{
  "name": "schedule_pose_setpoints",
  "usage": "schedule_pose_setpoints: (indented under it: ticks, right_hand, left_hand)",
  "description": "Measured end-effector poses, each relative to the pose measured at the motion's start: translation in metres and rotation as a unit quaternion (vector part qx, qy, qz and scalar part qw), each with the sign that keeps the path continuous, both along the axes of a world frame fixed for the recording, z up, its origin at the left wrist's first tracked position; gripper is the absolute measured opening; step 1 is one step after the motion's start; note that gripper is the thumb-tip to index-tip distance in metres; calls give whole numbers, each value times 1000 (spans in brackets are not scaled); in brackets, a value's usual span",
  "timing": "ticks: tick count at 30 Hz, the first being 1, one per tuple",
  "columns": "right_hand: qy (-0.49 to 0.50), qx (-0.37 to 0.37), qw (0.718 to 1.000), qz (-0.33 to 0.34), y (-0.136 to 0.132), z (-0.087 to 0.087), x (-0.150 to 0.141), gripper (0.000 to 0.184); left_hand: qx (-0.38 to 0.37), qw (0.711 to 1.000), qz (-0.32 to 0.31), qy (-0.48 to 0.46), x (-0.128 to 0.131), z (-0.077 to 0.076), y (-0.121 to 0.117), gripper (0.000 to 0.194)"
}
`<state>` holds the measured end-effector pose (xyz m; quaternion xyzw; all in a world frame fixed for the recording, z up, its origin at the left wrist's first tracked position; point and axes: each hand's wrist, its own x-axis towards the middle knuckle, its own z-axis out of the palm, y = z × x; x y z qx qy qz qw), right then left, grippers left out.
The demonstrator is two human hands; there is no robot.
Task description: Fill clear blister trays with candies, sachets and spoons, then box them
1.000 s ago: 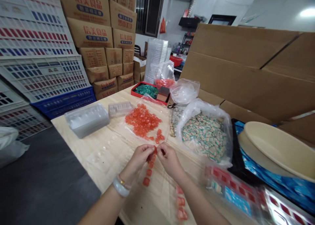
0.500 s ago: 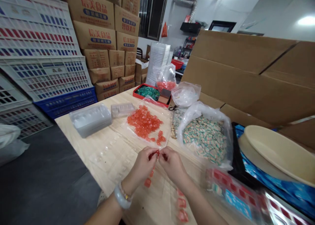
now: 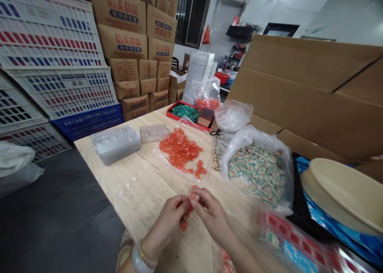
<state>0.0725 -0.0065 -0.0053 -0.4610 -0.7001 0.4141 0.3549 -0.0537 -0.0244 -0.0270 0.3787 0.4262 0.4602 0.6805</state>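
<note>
My left hand [image 3: 175,213] is closed in a pinch around small translucent red pieces [image 3: 186,211], which hang below its fingertips. Close beside it, my right hand [image 3: 209,208] is pinched too, with an orange-red piece [image 3: 194,190] showing at its fingertips. The two hands nearly touch above the wooden table [image 3: 143,209]. Beyond them, a loose heap of similar red pieces [image 3: 179,147] lies on a clear plastic sheet. More red pieces [image 3: 226,261] lie partly hidden beneath my right forearm.
Clear plastic trays [image 3: 116,145] are stacked at the table's left. A clear bag [image 3: 255,169] of small green-and-beige packets stands right, near a cream basin [image 3: 344,189]. Behind are a red tray [image 3: 169,112] with green pieces and a cardboard panel [image 3: 299,81]. Red-and-clear packs [image 3: 290,233] lie front right.
My hands have come slightly lower and nearer, still together, with the fingers shifted around the red pieces. The camera view has turned a little to the left.
</note>
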Motion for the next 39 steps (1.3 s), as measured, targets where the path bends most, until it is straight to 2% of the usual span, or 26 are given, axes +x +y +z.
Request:
schedule_pose_setpoints:
  ticks: [2, 4, 8, 10, 12, 14, 17, 20, 23, 27, 29, 32, 35, 39]
  right_hand:
    - [-16, 19, 999, 39, -1, 1, -6, 18]
    - [-15, 9, 999, 49, 0, 1, -15, 17]
    - [-10, -4, 999, 37, 10, -5, -39, 14]
    - [-28, 13, 999, 32, 22, -10, -49, 12]
    - [-83, 56, 995, 21, 38, -14, -57, 13]
    - [-168, 112, 979, 25, 54, -18, -65, 13]
    - [-297, 149, 940, 79, 70, -24, -78, 12]
    - [-399, 148, 899, 103, 72, -33, -88, 13]
    - [-433, 146, 885, 87, 71, -39, -91, 13]
    - [-408, 133, 899, 87, 69, -33, -85, 14]
    - [-350, 129, 926, 59, 63, -25, -78, 22]
    - [-194, 77, 977, 36, 43, -14, -68, 13]
    - [-83, -12, 995, 59, 22, -11, -61, 11]
    - [-60, -56, 996, 37, 10, -10, -56, 11]
  left_hand:
    - [-20, 998, 30, -48, -6, -2, -2, 30]
    - [-24, 997, 70, -37, -12, -6, 0, 29]
    - [75, 978, 146, 130, -31, -13, 6, 22]
    - [118, 958, 159, 206, -45, -19, 8, 19]
    - [133, 940, 179, 259, -58, -27, 7, 27]
    - [149, 921, 202, 296, -68, -37, 6, 37]
    - [196, 908, 193, 317, -75, -47, 4, 36]
    - [218, 906, 175, 317, -75, -51, 6, 33]
    - [171, 922, 201, 284, -74, -52, 7, 32]
    - [69, 955, 223, 183, -73, -49, 6, 29]
    - [38, 965, 225, 131, -73, -42, 3, 31]
    - [24, 972, 225, 69, -70, -29, -1, 34]
    - [51, 974, 205, 82, -62, -19, -4, 30]
    - [57, 974, 177, 128, -51, -13, -4, 25]
